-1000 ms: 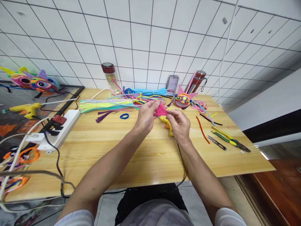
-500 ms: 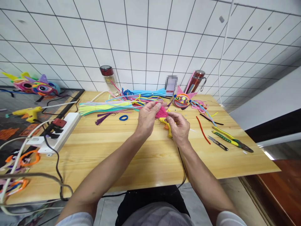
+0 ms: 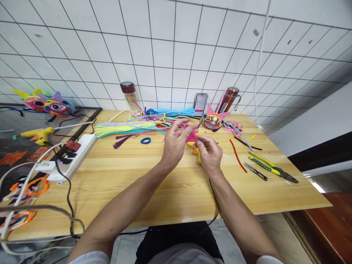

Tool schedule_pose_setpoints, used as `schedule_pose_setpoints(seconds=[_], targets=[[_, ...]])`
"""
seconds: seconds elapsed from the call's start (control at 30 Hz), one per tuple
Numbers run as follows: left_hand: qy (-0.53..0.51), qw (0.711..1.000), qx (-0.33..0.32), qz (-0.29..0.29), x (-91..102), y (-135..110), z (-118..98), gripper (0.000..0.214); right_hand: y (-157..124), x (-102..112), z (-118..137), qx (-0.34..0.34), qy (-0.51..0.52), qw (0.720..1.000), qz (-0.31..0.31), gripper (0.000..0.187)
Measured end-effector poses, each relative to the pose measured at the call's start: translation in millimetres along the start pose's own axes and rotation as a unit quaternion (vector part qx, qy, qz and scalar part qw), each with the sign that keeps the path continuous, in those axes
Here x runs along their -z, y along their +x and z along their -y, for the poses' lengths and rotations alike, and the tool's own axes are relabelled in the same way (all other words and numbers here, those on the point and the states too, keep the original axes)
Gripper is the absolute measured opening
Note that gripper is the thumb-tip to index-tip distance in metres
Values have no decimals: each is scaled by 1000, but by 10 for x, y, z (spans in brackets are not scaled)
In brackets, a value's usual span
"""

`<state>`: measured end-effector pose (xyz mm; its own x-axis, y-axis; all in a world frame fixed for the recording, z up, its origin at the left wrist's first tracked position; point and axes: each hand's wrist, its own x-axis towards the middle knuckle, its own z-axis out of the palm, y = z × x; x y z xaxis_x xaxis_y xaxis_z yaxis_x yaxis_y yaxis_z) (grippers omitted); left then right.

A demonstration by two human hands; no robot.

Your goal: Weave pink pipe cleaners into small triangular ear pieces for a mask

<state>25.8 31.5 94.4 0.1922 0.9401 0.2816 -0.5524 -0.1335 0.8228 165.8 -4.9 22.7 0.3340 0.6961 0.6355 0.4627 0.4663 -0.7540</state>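
Note:
Between my two hands is a pink triangular piece that looks made of pipe cleaners. My left hand holds its left side, thumb and fingers closed on it. At its lower right, my right hand pinches the edge. Just below the piece lies a yellow glue gun, partly hidden by my right hand, with a black cord running toward the table's front edge. Behind my hands, bundles of coloured pipe cleaners are spread out. A round decorated face with pink pointed ears rests to the right.
On the right lie a red pipe cleaner, thread snips and green-yellow pliers. A glass bottle, a phone and a red flask stand by the wall. At left are a power strip and another glue gun.
The pink triangle has turned slightly between my hands, and my left fingers have shifted over it. The whole view has moved a little; the table things lie as before.

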Motion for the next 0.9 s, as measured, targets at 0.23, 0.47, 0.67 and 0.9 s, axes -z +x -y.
schedule_pose_setpoints(seconds=[0.23,0.47,0.67,0.9], targets=[[-8,1000,12,-23,36,23,52,34,-7,-9,46,12,0,1000,3,21],[-68,993,65,-78,81,111,105,27,11,-3,155,23,6,1000,-6,20],[-77,981,136,-114,63,119,103,14,13,3,129,22,-3,1000,-5,14],[-96,969,194,-120,59,131,96,11,60,10,170,66,-31,997,5,12]])
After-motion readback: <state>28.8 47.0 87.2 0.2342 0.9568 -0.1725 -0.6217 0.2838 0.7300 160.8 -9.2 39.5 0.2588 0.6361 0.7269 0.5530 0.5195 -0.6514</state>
